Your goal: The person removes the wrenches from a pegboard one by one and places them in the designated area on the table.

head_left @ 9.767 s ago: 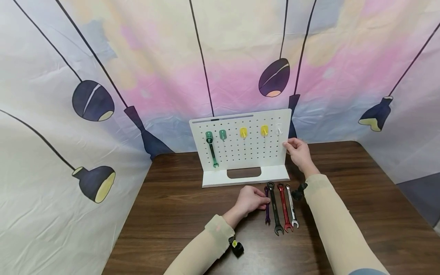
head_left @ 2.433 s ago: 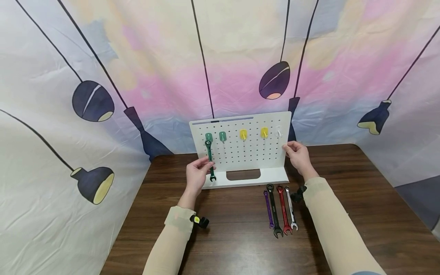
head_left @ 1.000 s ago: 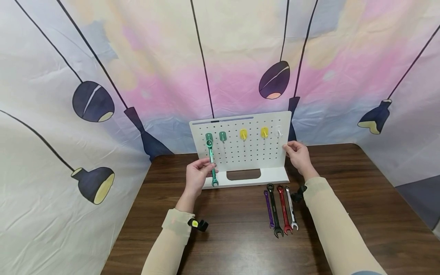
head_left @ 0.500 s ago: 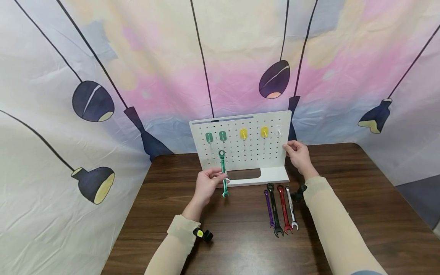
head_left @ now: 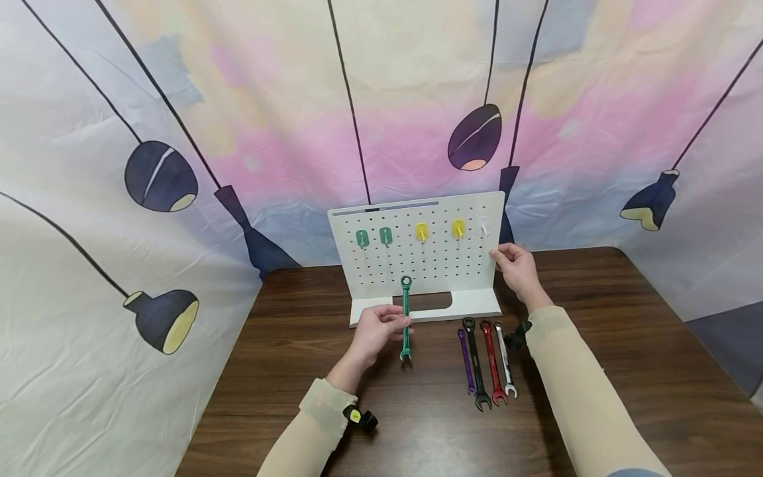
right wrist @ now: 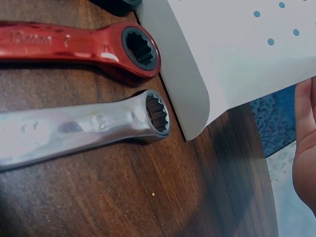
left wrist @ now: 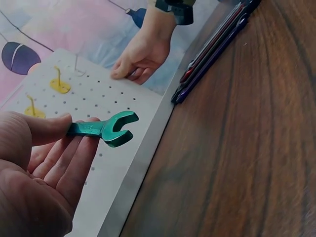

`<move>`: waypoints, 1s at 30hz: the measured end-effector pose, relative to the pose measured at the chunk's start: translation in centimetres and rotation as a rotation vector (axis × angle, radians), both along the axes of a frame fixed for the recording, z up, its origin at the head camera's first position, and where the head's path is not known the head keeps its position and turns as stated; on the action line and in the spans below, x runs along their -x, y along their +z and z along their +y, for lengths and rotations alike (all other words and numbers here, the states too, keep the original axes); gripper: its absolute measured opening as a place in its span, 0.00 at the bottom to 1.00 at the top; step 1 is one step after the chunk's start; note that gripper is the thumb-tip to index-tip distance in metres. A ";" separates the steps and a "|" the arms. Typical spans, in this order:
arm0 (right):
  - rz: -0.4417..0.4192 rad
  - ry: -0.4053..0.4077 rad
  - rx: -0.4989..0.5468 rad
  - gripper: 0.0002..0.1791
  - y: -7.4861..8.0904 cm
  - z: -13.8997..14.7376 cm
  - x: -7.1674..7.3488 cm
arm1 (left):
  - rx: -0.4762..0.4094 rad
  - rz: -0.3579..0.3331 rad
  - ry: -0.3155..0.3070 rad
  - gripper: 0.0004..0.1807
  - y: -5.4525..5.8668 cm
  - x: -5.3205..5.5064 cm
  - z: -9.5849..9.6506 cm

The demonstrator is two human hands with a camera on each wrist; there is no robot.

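My left hand (head_left: 377,331) pinches a green combination wrench (head_left: 406,308) by its shank between thumb and fingers, ring end up, in front of the white pegboard (head_left: 441,265). The left wrist view shows the open jaw end of the green wrench (left wrist: 111,129) sticking out past my fingertips. My right hand (head_left: 517,268) pinches the right edge of the pegboard between thumb and fingers. On the table in front of the board lie a purple wrench (head_left: 466,364), a black wrench (head_left: 476,364), a red wrench (head_left: 493,364) and a silver wrench (head_left: 506,361), side by side.
On the board sit two green hooks (head_left: 386,236), two yellow hooks (head_left: 458,228) and a clear hook (head_left: 483,227), none bearing a wrench. The board's foot rests on the brown wooden table (head_left: 286,344). A printed cloth (head_left: 268,99) hangs behind.
The green wrench, hanging on the leftmost green hook at first, has come off it in my left hand and moved right and down toward me. My right hand stays at the board's edge.
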State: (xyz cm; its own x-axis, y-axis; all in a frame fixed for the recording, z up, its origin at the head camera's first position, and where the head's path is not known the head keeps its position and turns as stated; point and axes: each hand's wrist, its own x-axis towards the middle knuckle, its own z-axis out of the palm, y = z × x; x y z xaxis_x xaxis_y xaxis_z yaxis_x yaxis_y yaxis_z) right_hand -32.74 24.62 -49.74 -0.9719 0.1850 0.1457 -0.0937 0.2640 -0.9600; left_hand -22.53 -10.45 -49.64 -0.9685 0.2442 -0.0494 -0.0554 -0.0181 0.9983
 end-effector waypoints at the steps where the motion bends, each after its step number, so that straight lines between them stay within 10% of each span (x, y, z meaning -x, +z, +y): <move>1: -0.001 0.001 -0.001 0.20 0.0 0.0 0.0 | 0.006 -0.003 -0.005 0.15 -0.1 -0.1 0.1; 30: -0.023 -0.008 0.040 0.18 0.1 -0.2 -0.1 | 0.026 -0.159 -0.113 0.09 -2.7 -2.9 5.6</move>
State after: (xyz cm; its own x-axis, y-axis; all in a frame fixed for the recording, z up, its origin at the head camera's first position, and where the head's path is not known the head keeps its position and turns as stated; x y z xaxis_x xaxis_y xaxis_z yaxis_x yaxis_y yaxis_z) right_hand -32.69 24.42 -49.67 -0.9734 0.1979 0.1155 -0.0693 0.2260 -0.9717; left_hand -19.59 -4.86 -52.37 -0.9147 0.3472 -0.2070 -0.2122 0.0232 0.9769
